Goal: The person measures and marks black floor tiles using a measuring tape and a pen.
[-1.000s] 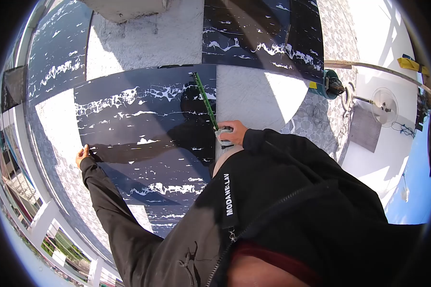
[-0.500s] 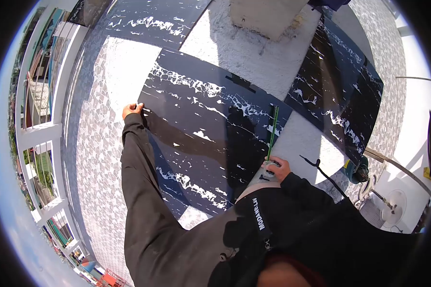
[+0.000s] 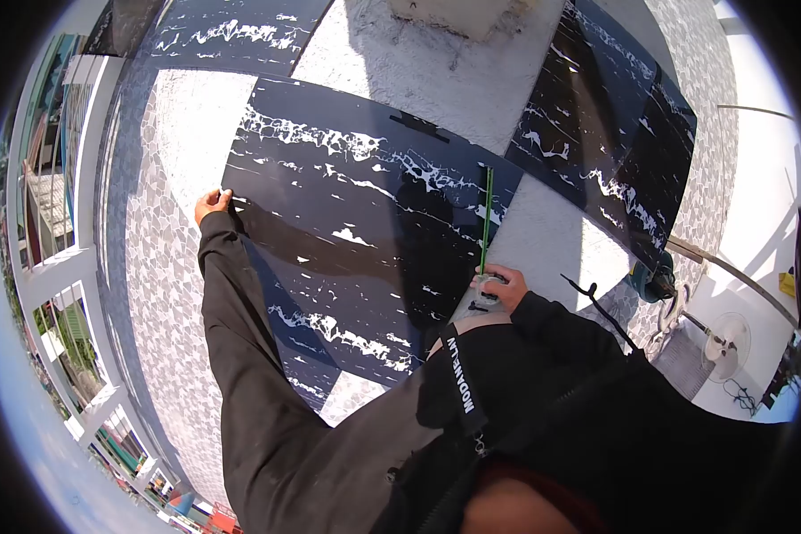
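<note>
A large dark tile (image 3: 329,205) with white marble veins lies in front of me, overlapping another dark veined tile (image 3: 307,331) beneath it. My left hand (image 3: 212,206) pinches the left edge of the upper tile between thumb and fingers. In my right hand (image 3: 507,287) is a tape measure (image 3: 487,287), closed in by the fingers near the tile's right edge. Its green blade (image 3: 487,222) is pulled out and runs away from me over the right part of the tile.
More dark veined tiles lie at the far left (image 3: 231,36) and right (image 3: 610,133). A pale block (image 3: 458,13) stands at the back. At right are a green power tool (image 3: 654,280), a black cord (image 3: 601,311) and a fan (image 3: 728,347). A white railing (image 3: 58,271) runs along the left.
My view has shifted, so the tiles and both hands appear further left. Each hand keeps its hold, and the green blade stays extended over the tile.
</note>
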`<state>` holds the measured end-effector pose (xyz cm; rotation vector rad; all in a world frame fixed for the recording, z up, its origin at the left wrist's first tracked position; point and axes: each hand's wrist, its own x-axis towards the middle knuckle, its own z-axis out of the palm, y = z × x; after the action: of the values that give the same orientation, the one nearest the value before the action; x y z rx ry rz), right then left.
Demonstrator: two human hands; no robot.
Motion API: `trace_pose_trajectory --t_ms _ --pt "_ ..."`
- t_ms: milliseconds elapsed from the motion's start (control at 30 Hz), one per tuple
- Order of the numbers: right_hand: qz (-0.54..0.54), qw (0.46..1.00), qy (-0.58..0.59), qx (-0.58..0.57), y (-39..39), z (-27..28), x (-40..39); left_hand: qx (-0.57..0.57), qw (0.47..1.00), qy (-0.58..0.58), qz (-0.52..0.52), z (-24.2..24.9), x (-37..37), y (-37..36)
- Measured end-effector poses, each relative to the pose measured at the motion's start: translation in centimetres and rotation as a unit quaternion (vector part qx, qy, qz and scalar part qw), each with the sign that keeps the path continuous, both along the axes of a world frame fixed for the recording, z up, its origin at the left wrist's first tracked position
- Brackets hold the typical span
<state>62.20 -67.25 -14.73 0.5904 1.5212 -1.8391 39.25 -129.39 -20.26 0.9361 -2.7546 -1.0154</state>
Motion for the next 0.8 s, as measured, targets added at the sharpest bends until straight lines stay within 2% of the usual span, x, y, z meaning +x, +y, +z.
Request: trace_pose_trajectory --t_ms 167,233,267,367,433,733,800 --pt "-0.010 1.000 -0.012 -0.014 0.0 -0.2 -0.1 -0.025 0.999 -0.011 -0.038 0.6 -0.3 0.0" --pt "-0.020 0.999 -0.024 -0.011 -0.1 0.2 -0.2 0.034 0.997 0.038 -0.056 -2.1 -0.3 -2.4" --pt "-0.014 1.000 -0.014 0.004 -0.1 -0.3 0.0 0.085 0.995 0.005 -0.061 -2.5 -0.7 -3.2" --pt "0.011 0.999 -0.014 0.033 0.0 0.1 -0.1 0.142 0.989 0.013 -0.031 -1.3 -0.5 -2.1" --pt "0.004 0.999 -0.006 0.036 0.1 0.1 0.0 0.101 0.994 0.011 -0.043 -2.0 -0.7 -3.1" --pt "-0.018 0.999 -0.029 0.034 0.0 -0.2 0.0 0.078 0.996 -0.004 -0.052 -0.5 -0.3 -1.8" --pt "-0.011 0.999 -0.022 0.032 0.0 0.0 0.0 0.104 0.994 0.003 -0.030 -1.1 -0.3 -2.3"
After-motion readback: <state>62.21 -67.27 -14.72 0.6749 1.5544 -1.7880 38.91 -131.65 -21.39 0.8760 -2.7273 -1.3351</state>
